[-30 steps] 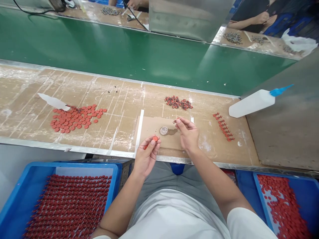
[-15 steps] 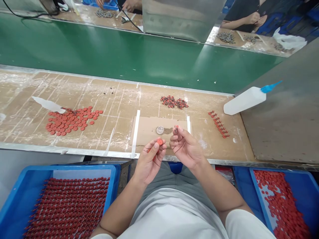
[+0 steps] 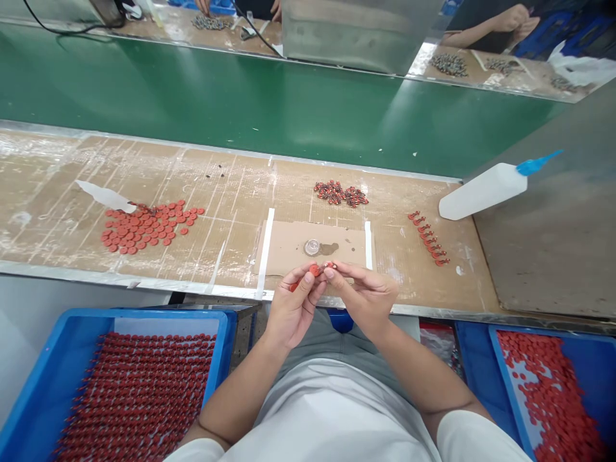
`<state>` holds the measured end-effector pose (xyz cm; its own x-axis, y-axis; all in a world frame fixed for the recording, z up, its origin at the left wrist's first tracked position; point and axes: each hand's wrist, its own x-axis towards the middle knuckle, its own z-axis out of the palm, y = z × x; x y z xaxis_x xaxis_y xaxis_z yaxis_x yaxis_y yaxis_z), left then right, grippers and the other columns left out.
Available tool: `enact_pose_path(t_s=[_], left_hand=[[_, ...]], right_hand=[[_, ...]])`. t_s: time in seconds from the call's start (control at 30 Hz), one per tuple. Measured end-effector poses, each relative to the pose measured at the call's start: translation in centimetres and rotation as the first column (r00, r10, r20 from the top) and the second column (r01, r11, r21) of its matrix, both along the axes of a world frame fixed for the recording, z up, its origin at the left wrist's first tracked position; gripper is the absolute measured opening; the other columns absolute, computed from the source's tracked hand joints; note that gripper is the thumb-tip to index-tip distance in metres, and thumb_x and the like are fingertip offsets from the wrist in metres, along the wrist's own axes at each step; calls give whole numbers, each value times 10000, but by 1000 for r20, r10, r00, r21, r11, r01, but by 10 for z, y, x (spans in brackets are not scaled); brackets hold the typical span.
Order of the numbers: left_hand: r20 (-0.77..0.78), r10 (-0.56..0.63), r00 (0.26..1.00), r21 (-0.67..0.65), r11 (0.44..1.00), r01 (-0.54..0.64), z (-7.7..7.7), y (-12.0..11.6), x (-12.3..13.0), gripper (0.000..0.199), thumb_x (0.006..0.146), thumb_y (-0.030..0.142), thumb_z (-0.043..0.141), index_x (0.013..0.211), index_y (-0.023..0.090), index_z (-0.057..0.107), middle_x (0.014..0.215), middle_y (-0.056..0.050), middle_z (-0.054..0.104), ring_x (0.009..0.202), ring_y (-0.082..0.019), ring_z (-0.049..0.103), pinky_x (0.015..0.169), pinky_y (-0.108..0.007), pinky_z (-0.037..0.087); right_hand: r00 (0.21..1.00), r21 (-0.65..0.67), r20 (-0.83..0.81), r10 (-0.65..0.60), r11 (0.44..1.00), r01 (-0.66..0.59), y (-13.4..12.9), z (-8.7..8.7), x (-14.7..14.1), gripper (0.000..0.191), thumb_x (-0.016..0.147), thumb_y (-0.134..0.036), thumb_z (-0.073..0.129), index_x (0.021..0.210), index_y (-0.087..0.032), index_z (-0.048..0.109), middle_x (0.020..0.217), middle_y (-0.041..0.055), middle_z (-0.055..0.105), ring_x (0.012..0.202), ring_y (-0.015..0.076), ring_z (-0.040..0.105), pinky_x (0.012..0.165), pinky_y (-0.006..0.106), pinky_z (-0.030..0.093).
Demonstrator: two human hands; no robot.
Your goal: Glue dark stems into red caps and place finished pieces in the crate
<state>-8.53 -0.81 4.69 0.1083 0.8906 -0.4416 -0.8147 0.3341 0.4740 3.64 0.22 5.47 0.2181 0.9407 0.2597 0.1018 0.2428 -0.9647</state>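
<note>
Between thumb and fingers, my left hand [image 3: 294, 301] holds a red disc [image 3: 314, 269]; more red shows at its curled fingers. My right hand [image 3: 366, 292] pinches a small red and metallic piece [image 3: 330, 265] close against the disc. Both hands are over the front edge of a cardboard sheet [image 3: 289, 250], on which a small round clear dish [image 3: 312, 247] sits beside a wet-looking stain. Behind the sheet lies a pile of small red and dark pieces [image 3: 341, 193]. To the right is a slanted row of red discs with pins [image 3: 429, 239].
Loose red discs [image 3: 144, 228] lie at left by a white pointed thing [image 3: 106, 196]. A white bottle [image 3: 484, 191] with a blue nozzle leans at right. Blue trays of red parts stand below, left [image 3: 224, 340] and right [image 3: 510, 391]. Another person's hands [image 3: 514, 22] show across the partition.
My right hand has moved left and down, bringing its small piece to the disc in my left hand. The camera view has shifted slightly.
</note>
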Motion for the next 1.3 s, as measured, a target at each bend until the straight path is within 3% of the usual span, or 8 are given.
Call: enact_pose_path(t_s=[0.33, 0.57, 1.03, 1.3], left_hand=[[-52, 38, 998, 2, 999, -38, -2, -1, 2, 221, 708, 191, 769, 920, 177, 709, 942, -35, 736, 910, -143, 694, 862, -224, 544], [-61, 54, 997, 31, 998, -52, -3, 0, 1, 195, 723, 176, 757, 913, 171, 714, 930, -28, 735, 886, -111, 689, 827, -172, 536], [-102, 92, 991, 68, 994, -85, -9, 0, -2, 190, 697, 172, 777, 881, 191, 734, 926, -23, 742, 879, -113, 692, 818, -181, 544], [-164, 107, 981, 108, 990, -90, -11, -1, -2, 180, 699, 168, 774, 876, 194, 751, 927, -44, 751, 867, -125, 698, 797, -194, 561]], right_hand=[[999, 64, 43, -1, 998, -2, 0, -7, -3, 253, 713, -188, 754, 916, -338, 740, 929, -23, 741, 814, 209, 719, 789, 395, 623], [996, 84, 87, 5, 996, -13, 2, -7, -5, 291, 701, -166, 761, 924, -351, 737, 931, -37, 740, 820, 204, 719, 782, 384, 623], [998, 91, 58, 13, 996, -18, 1, -14, -10, 254, 717, -167, 745, 936, -294, 745, 943, -7, 743, 817, 193, 724, 749, 320, 633], [991, 140, 131, -4, 990, -15, 4, -14, -9, 237, 705, -160, 751, 909, -280, 747, 891, -10, 749, 761, 174, 723, 697, 288, 632]])
